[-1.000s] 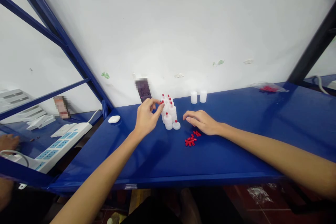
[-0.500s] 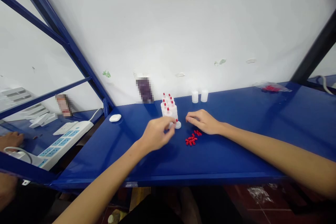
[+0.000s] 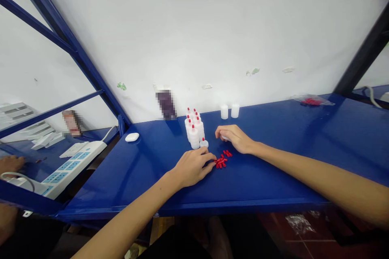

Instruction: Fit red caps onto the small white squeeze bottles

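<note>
My left hand [image 3: 196, 166] lies low over the table, thumb and forefinger a little apart, their tips touching the edge of a pile of small red caps [image 3: 221, 162]. My right hand [image 3: 237, 138] is curled around a white round piece [image 3: 225, 137], perhaps a bottle lid; the fingers hide most of it. Between the hands, a white lid with a red-tipped nozzle [image 3: 204, 144] rests on the table, partly behind my left hand. Behind it, several white bottles with red tips [image 3: 195, 137] stand upright in a tight group.
Two white cups or bottle bodies [image 3: 224, 112] stand near the wall. A clear bag of red pieces [image 3: 312, 101] lies at the right back. On the blue table [image 3: 146, 186], a white case [image 3: 132, 137] sits left. Beyond the blue frame are a power strip [image 3: 65, 170] and another person's hand [image 3: 12, 164].
My left hand has moved right and nearer, from the red-tipped lid to the red caps, leaving that lid on the table. The white piece in my right hand now shows.
</note>
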Demonstrator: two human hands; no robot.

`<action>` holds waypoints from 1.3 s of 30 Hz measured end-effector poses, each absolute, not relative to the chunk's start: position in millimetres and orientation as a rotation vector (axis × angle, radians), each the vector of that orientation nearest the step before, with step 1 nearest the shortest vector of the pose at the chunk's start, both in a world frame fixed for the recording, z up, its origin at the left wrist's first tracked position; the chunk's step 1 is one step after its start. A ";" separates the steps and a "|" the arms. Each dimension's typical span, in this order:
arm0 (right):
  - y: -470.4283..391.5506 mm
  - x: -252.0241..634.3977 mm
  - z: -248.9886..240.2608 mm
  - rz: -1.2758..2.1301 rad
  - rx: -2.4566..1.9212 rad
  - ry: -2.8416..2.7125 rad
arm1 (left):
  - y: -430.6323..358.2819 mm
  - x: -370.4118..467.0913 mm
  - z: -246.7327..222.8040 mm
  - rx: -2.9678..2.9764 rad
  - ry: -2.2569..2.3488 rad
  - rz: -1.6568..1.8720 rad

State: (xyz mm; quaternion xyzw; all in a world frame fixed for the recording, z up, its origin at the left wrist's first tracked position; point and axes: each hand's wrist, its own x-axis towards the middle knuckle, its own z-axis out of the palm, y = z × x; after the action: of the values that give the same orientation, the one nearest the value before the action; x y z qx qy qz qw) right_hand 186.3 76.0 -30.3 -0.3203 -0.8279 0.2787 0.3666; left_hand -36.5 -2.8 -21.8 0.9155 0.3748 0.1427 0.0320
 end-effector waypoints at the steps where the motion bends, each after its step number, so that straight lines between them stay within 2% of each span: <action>1: 76.8 186.0 -30.2 0.751 -0.813 -2.130 | -2.1 -35.7 -23.3 2.789 1.159 0.484; 7: 72.3 181.8 -25.8 0.712 -0.842 -2.212 | 4.4 -24.1 -29.9 2.215 1.233 1.018; 12: 66.0 178.7 -25.9 0.599 -0.803 -2.218 | 12.6 -3.6 -34.1 1.680 1.169 1.247; 16: 66.6 180.7 -28.2 0.567 -0.703 -2.249 | 18.8 8.1 -35.8 1.558 1.119 1.409; 39: 66.7 181.5 -30.6 0.559 -0.645 -2.281 | 19.8 8.3 -38.0 1.750 1.059 1.430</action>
State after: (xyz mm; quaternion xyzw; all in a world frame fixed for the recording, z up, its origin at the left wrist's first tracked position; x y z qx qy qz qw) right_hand 181.5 66.7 -30.6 -0.2486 -0.8788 0.2152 0.3457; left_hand 8.3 19.8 -38.0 0.6648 0.4026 0.5433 0.3175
